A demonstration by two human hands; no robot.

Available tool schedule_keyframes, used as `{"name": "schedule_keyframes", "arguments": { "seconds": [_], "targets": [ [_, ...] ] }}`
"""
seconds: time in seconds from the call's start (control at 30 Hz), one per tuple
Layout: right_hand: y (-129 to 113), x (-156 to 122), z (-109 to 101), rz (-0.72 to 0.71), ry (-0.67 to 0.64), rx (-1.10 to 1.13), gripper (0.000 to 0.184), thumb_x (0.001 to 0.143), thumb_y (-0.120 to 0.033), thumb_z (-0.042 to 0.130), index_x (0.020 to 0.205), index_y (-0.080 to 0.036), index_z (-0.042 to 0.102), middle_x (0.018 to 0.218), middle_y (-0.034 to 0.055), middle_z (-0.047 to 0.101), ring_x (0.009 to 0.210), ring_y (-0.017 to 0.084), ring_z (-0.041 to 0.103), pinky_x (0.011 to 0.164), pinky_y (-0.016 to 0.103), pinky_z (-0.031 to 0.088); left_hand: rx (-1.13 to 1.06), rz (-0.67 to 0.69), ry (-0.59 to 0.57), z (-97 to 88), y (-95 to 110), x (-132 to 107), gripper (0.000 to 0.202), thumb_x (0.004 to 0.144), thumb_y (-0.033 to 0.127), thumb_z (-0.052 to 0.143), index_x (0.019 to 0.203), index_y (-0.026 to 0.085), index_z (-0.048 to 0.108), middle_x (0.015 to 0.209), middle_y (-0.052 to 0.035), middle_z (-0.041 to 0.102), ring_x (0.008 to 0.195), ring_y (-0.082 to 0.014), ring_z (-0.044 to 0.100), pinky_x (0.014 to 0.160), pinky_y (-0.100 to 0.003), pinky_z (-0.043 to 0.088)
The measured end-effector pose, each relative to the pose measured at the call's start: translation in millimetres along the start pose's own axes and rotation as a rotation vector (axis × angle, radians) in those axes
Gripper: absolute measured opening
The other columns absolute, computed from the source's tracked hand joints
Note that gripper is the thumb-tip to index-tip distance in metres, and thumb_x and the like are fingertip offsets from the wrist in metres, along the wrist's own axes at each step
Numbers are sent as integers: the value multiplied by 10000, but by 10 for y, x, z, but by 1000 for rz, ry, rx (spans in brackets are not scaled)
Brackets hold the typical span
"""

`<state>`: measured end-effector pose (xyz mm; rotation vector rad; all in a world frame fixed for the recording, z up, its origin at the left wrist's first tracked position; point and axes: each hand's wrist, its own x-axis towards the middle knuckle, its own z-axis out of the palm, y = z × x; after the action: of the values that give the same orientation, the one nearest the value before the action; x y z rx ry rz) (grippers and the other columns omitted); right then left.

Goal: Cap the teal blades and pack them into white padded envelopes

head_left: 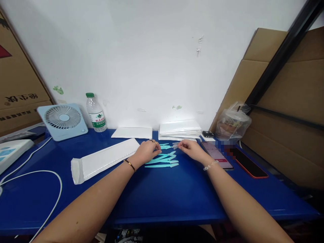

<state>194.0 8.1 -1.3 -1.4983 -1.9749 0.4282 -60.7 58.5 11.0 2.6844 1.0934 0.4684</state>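
Note:
Several slim turquoise eyebrow razors [162,165] lie loosely side by side on the blue table in front of me. My left hand [148,152] reaches over their left ends, thumb and fingers pinched together. From its fingertips a turquoise razor [165,146] points to the right; the exact grip is partly hidden by the fingers. My right hand [189,148] is closed at the fingertips on a small clear plastic cover [175,145], just right of the razors. Beside my left hand lies a long white bubble mailer [103,162] with its flap end towards me.
White mailers [179,128] are stacked by the wall, another mailer [131,132] left of them. A bottle [96,114] and blue fan [63,119] stand at the back left. Two phones [217,157] [250,163] and a bagged cup [233,123] are right. A white cable [59,189] curves left.

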Motion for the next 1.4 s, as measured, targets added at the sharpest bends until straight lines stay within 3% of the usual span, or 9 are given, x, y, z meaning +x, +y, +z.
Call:
{"name": "schedule_keyframes", "arguments": {
  "seconds": [0.1,0.23,0.5,0.63,0.73,0.9,1.07,1.4],
  "targets": [
    [153,29,-13,-27,87,-156,151,801,-181,534,883,-171,660,851,48,616,703,151,539,672,277,428,156,-17,63,-7,-49,13,201,821,318,539,934,222,674,1009,-43,657,931,-217,592,785,-300,428],
    [197,64,43,-96,8,-190,190,813,-191,550,973,-201,653,962,58,582,752,151,553,703,273,438,230,-11,56,19,-83,37,190,829,290,525,922,216,674,991,-48,668,918,-221,595,774,-307,418],
    [90,99,71,-104,-42,-355,120,838,-138,498,807,-165,611,847,63,576,739,154,559,702,252,420,139,-1,-2,17,-129,32,165,822,266,497,769,214,645,771,-10,669,701,-165,597,629,-256,382],
    [56,83,78,-106,-35,-387,97,794,-102,518,775,-164,590,832,63,582,727,153,551,691,248,409,124,4,25,13,-138,22,199,834,302,482,851,226,665,857,-20,674,736,-172,602,652,-259,400],
    [38,69,86,-89,-2,-295,74,804,-140,520,797,-174,585,797,44,601,693,148,543,643,244,399,78,-5,-7,22,-143,26,206,811,351,529,894,235,677,913,-26,678,811,-187,606,674,-256,412],
    [-39,29,89,-31,24,-13,149,852,-287,506,826,-181,607,712,7,612,611,130,520,575,237,386,-38,-94,-105,30,-139,36,179,799,326,537,739,205,655,818,-24,679,731,-169,600,603,-242,403],
    [-106,8,140,27,-43,147,242,825,-387,548,821,-172,658,707,14,630,614,135,524,567,244,394,-110,-130,-66,36,-135,35,159,794,327,536,765,208,638,779,-16,674,703,-163,600,590,-238,394],
    [-162,24,188,37,-96,215,250,805,-383,568,838,-162,678,694,15,627,610,129,528,563,239,402,-188,-134,-34,55,-119,43,192,796,387,528,795,215,613,767,-2,666,677,-158,586,566,-236,387]
  ]
}}
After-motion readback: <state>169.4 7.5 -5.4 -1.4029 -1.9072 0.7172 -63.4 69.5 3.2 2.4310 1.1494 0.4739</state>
